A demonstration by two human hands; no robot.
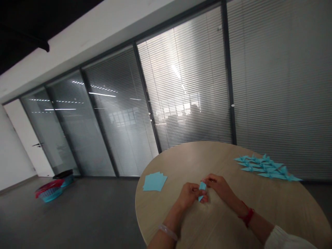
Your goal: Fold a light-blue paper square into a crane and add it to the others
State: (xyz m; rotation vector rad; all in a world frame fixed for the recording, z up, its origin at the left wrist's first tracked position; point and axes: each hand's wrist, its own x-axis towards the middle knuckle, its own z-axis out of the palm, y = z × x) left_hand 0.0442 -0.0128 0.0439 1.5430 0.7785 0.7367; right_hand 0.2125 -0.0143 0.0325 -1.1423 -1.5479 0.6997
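Note:
My left hand [188, 195] and my right hand [217, 185] meet above the middle of a round pale wood table [228, 221]. Between their fingertips both hold a small folded piece of light blue paper [202, 191], partly hidden by my fingers. To the left of my hands lies a small stack of light blue paper squares [155, 181]. Further right, near the far table edge, several folded blue origami birds [267, 168] lie overlapping in a group. A translucent bangle circles my left wrist, and a red cord circles my right.
On the grey floor left of the table stand stacked plastic baskets [53, 188] in red and blue. Behind the table runs a glass partition with slatted blinds [186, 93]. A white door [31, 141] with a dark handle stands at the far left.

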